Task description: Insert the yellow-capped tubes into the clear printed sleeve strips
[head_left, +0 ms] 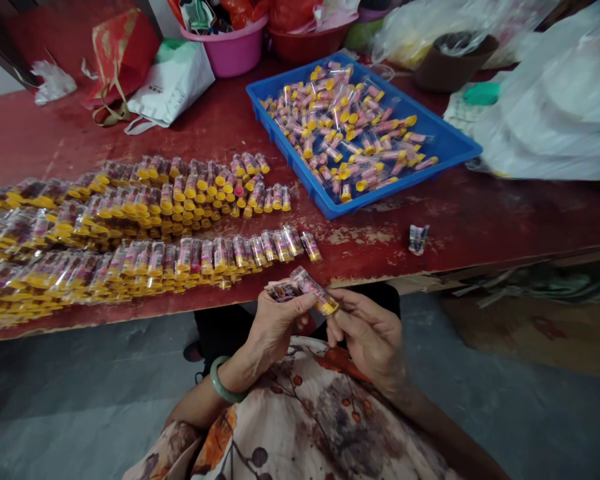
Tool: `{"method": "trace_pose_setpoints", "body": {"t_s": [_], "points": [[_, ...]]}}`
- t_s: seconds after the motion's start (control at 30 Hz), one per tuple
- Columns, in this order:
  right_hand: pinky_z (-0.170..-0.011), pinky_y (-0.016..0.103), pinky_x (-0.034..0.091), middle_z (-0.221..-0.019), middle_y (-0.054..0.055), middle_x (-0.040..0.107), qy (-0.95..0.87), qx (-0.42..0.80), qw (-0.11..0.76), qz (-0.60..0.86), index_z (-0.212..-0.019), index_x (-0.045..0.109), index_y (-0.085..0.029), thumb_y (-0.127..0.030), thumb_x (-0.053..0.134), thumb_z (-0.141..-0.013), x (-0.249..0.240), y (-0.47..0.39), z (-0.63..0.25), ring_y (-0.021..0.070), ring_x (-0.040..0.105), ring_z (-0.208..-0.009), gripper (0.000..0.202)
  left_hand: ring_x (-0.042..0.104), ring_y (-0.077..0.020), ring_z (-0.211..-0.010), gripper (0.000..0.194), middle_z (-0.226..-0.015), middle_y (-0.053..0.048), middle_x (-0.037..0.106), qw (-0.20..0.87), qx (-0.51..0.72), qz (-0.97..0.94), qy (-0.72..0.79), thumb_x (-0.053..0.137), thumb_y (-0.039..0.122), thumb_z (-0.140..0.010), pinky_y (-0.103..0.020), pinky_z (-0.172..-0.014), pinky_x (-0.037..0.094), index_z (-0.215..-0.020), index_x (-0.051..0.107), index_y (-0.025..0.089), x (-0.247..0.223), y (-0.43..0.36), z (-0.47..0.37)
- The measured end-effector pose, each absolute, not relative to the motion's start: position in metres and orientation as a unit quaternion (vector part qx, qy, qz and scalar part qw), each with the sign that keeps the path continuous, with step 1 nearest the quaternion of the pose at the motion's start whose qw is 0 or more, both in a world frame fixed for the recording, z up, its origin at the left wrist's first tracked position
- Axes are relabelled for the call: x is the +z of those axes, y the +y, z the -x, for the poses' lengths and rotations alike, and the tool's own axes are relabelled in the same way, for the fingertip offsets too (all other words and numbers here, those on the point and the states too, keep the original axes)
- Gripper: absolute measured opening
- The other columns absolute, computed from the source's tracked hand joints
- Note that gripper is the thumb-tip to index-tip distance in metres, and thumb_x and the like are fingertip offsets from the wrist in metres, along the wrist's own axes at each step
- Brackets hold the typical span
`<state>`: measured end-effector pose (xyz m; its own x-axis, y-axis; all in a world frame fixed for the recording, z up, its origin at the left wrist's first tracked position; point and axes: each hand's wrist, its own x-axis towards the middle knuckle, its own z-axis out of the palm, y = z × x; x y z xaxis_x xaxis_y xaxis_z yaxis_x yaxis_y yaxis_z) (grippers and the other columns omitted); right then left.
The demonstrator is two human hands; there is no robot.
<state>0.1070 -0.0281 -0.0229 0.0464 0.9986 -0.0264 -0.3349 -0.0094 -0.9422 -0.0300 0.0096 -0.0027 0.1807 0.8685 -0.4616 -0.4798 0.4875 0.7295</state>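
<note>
A small clear tube (316, 291) with a yellow cap is held between my two hands above my lap, near the table edge. My left hand (276, 325), with a green bangle on the wrist, pinches the tube's upper part and also holds dark printed labels (284, 291). The fingers of my right hand (367, 330) are closed around the yellow cap end. To the left, many wrapped tubes (155, 259) with yellow caps lie in stacked rows. A blue tray (325, 200) holds many pink tubes (337, 120) with yellow caps, loosely piled.
A small stack of labels (418, 239) lies on the red table (370, 247) at the right. Along the back are a pink basin (235, 50), a white bag (175, 83), a red bag (123, 53) and a brown pot (453, 63). White plastic bags (555, 107) fill the right side.
</note>
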Motion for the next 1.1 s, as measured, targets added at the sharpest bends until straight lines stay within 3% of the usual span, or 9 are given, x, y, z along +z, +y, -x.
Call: {"method": "trace_pose_setpoints", "body": {"t_s": [0.13,0.27,0.37,0.5,0.6,0.73,0.9,1.1], "points": [[-0.045,0.024,0.047,-0.074,0.002,0.063,-0.429,0.545,0.576,0.434,-0.110,0.065,-0.020,-0.030,0.061,-0.084,-0.025,-0.030,-0.111,0.0104,0.055,-0.053,0.028,0.040,-0.0041,-0.037,0.034,-0.047,0.006,0.049,0.737,0.458,-0.218,0.446,0.085,0.035,-0.057,-0.018,-0.037,0.029,-0.062,0.058,0.014,-0.002,0.011,0.030],[-0.060,0.026,0.051,-0.088,0.004,0.065,-0.504,0.431,0.542,0.516,-0.109,0.065,-0.021,-0.024,0.073,-0.074,-0.022,-0.031,-0.111,0.0138,0.061,-0.070,0.036,0.039,-0.0041,-0.037,0.035,-0.047,0.006,0.049,0.737,0.454,-0.220,0.449,0.085,0.034,-0.058,-0.018,-0.038,0.029,-0.062,0.057,0.014,-0.002,0.011,0.029],[-0.064,0.027,0.052,-0.091,0.005,0.066,-0.523,0.389,0.531,0.542,-0.102,0.067,-0.020,-0.022,0.073,-0.074,-0.019,-0.030,-0.107,0.0143,0.061,-0.073,0.029,0.039,-0.0043,-0.038,0.035,-0.046,0.006,0.049,0.738,0.450,-0.228,0.447,0.084,0.036,-0.059,-0.019,-0.039,0.029,-0.061,0.056,0.014,-0.003,0.011,0.028],[-0.049,0.021,0.047,-0.076,0.001,0.066,-0.437,0.467,0.569,0.517,-0.098,0.068,-0.021,-0.022,0.070,-0.076,-0.018,-0.028,-0.105,0.0099,0.057,-0.058,0.022,0.038,-0.0046,-0.037,0.037,-0.043,0.005,0.048,0.745,0.453,-0.235,0.430,0.081,0.042,-0.062,-0.019,-0.038,0.028,-0.060,0.057,0.015,-0.006,0.010,0.029],[-0.040,0.020,0.040,-0.066,-0.001,0.062,-0.356,0.540,0.594,0.479,-0.094,0.069,-0.020,-0.025,0.070,-0.075,-0.018,-0.025,-0.104,0.0076,0.050,-0.046,0.020,0.038,-0.0044,-0.038,0.032,-0.044,0.005,0.048,0.746,0.455,-0.238,0.424,0.081,0.039,-0.063,-0.018,-0.039,0.029,-0.065,0.061,0.014,-0.005,0.011,0.030],[-0.040,0.021,0.039,-0.060,-0.002,0.059,-0.303,0.585,0.589,0.468,-0.091,0.070,-0.019,-0.026,0.071,-0.072,-0.017,-0.023,-0.102,0.0077,0.048,-0.043,0.020,0.039,-0.0036,-0.040,0.027,-0.050,0.005,0.051,0.748,0.449,-0.248,0.422,0.082,0.031,-0.063,-0.018,-0.040,0.031,-0.066,0.062,0.013,-0.003,0.013,0.032],[-0.042,0.022,0.036,-0.053,-0.002,0.055,-0.318,0.605,0.576,0.450,-0.093,0.071,-0.019,-0.029,0.066,-0.077,-0.018,-0.025,-0.103,0.0088,0.046,-0.044,0.019,0.038,-0.0037,-0.039,0.029,-0.048,0.006,0.049,0.751,0.461,-0.227,0.415,0.082,0.033,-0.063,-0.017,-0.038,0.029,-0.067,0.062,0.013,-0.005,0.015,0.033],[-0.045,0.022,0.037,-0.078,0.001,0.065,-0.352,0.580,0.563,0.472,-0.097,0.069,-0.022,-0.030,0.069,-0.077,-0.023,-0.029,-0.105,0.0083,0.051,-0.053,0.022,0.037,-0.0032,-0.039,0.029,-0.049,0.006,0.048,0.753,0.461,-0.223,0.412,0.082,0.031,-0.062,-0.017,-0.038,0.028,-0.068,0.061,0.013,-0.007,0.014,0.033]]}}
